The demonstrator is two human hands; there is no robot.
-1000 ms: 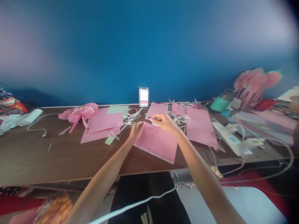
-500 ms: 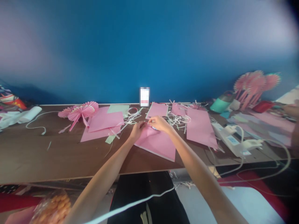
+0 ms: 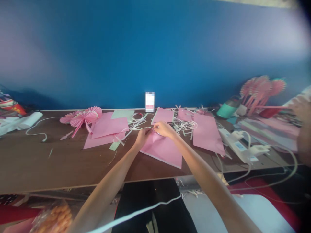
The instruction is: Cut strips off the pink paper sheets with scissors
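A pink paper sheet (image 3: 164,150) lies slanted on the brown table (image 3: 48,165) in front of me. My left hand (image 3: 142,135) and my right hand (image 3: 164,128) meet at the sheet's far corner, fingers pinched on its edge. The two hands almost touch each other. White paper strips (image 3: 186,124) lie tangled just behind my right hand. Other pink sheets lie to the left (image 3: 109,127) and to the right (image 3: 207,132).
Folded pink paper fans (image 3: 81,117) lie at the back left; more fans (image 3: 261,89) stand at the far right beside a teal container (image 3: 227,109). A white power strip (image 3: 239,145) with cables lies at the right. Another person's hand (image 3: 301,110) shows at the right edge.
My right hand has come down and left to meet my left hand at the sheet's far corner. The view has shifted slightly.
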